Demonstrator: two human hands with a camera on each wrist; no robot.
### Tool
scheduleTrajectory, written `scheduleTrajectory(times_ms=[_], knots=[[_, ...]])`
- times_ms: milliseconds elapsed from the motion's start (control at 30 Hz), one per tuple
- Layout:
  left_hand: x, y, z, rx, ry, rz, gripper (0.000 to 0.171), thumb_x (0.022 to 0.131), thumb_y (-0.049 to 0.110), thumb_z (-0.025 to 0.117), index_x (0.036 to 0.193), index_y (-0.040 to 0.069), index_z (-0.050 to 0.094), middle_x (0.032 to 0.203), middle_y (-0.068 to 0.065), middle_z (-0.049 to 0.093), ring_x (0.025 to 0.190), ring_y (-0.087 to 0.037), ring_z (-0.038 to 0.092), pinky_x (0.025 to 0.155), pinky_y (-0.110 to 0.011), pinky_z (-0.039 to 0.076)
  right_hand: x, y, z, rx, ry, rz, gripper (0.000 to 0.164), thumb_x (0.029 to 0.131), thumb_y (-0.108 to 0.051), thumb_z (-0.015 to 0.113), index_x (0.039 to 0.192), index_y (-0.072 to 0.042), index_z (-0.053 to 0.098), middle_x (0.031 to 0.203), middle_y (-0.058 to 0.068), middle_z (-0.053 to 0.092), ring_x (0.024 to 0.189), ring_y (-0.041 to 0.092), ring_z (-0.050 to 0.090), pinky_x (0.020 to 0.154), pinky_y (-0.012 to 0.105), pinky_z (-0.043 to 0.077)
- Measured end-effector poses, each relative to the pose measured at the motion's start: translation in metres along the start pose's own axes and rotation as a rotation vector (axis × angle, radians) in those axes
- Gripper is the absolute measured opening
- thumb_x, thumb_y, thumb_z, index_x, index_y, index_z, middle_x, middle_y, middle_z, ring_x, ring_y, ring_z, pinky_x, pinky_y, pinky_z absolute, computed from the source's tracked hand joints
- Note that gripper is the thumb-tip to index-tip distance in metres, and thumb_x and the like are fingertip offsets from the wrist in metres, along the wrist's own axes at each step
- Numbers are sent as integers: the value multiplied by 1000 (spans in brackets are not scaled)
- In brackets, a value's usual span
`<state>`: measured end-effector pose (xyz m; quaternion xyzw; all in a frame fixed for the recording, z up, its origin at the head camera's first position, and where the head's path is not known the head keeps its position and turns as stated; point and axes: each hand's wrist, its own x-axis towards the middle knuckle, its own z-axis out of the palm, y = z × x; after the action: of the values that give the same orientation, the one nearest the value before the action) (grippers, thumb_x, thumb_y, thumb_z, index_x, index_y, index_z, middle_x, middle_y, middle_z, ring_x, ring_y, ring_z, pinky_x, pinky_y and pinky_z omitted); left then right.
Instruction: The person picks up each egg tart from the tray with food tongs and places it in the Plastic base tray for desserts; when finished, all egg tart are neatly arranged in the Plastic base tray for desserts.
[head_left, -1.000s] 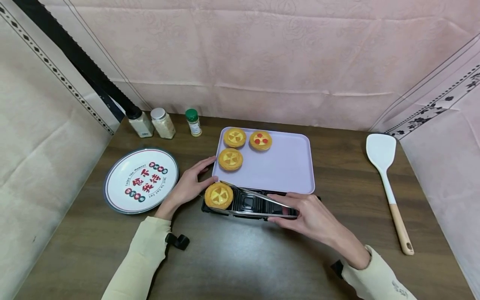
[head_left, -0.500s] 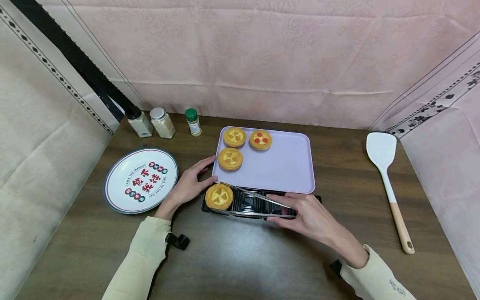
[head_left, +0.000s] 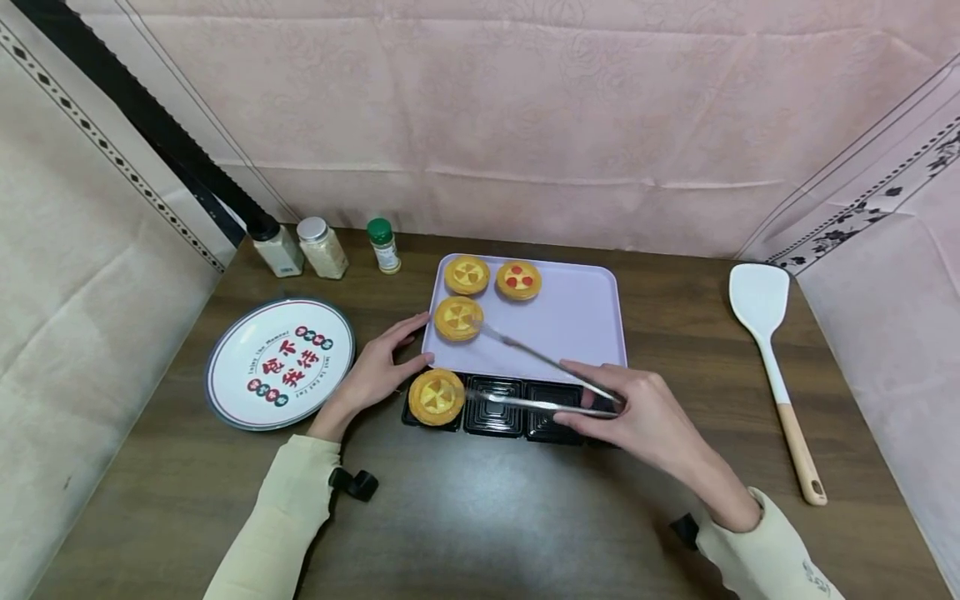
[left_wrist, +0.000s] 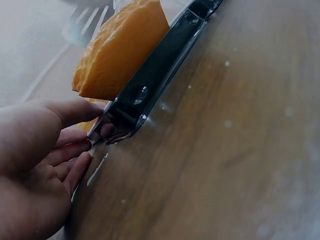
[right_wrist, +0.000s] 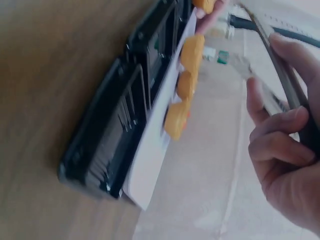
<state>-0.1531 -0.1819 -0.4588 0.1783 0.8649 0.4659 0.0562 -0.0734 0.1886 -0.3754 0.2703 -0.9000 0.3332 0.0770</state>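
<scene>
My right hand (head_left: 637, 408) holds metal tongs (head_left: 540, 354) whose two arms are spread apart. One tip overlaps a tart (head_left: 457, 319) on the lilac tray (head_left: 570, 308) in the head view; the other points at a yellow-topped tart (head_left: 437, 397) in the left compartment of a black sectioned tray (head_left: 552, 427). My left hand (head_left: 378, 371) rests at the left ends of both trays, fingers mostly straight. In the left wrist view its thumb lies at the black tray's corner, close below the tart (left_wrist: 125, 50). Beside each other on the lilac tray are another yellow-topped tart (head_left: 467, 275) and a red-dotted one (head_left: 518, 281).
A round white plate (head_left: 232, 367) with red lettering lies at the left. Behind it stand a black-capped jar (head_left: 279, 252), a white-capped jar (head_left: 322, 248) and a green-capped jar (head_left: 385, 247). A white spatula (head_left: 761, 300) with a wooden handle lies at the right.
The tongs have come away from the tart in the black tray; their arms have spread, and one tip has swung up over the lilac tray. The left hand stays in place.
</scene>
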Motion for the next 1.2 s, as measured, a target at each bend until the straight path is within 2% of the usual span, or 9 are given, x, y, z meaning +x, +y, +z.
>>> scheduleTrajectory(times_ms=[233,367,467,733,1000,1200], knots=[[-1,0,0,5,0,-8,62,96,24,66,151,18,39,154,-3,35,134,-23,42,107,-42,39,9,16,-16,-66,152,162,52,79,-44,82,125,-22,69,76,-13,63,57,9,50,44,21,36],[-2,-1,1,3,-2,-17,62,96,23,66,152,17,38,154,-3,35,135,-22,41,108,-41,38,15,33,-17,-60,185,279,54,79,-47,80,125,-20,69,74,-8,63,54,12,47,40,26,33],[-2,-1,1,4,-4,-18,63,96,23,66,152,17,38,154,-3,35,135,-22,41,109,-41,38,19,47,-14,-62,204,331,57,78,-48,80,125,-17,70,74,-4,65,56,15,49,41,27,34],[0,1,1,5,-3,-19,62,96,24,66,152,17,38,154,-4,35,135,-22,41,108,-41,38,30,69,-7,-42,190,403,65,77,-51,80,127,-12,68,61,1,54,53,17,48,39,28,36],[0,1,0,1,-7,-35,62,96,25,66,152,19,39,155,-3,34,135,-20,41,109,-40,38,37,70,-2,-32,148,419,66,76,-52,81,127,-13,68,61,3,48,51,18,46,37,30,37],[0,0,1,0,-7,-23,62,96,24,66,151,18,39,155,-3,35,135,-21,41,108,-41,38,38,72,2,-42,125,415,66,77,-52,80,127,-11,68,61,2,45,51,19,46,37,30,37]])
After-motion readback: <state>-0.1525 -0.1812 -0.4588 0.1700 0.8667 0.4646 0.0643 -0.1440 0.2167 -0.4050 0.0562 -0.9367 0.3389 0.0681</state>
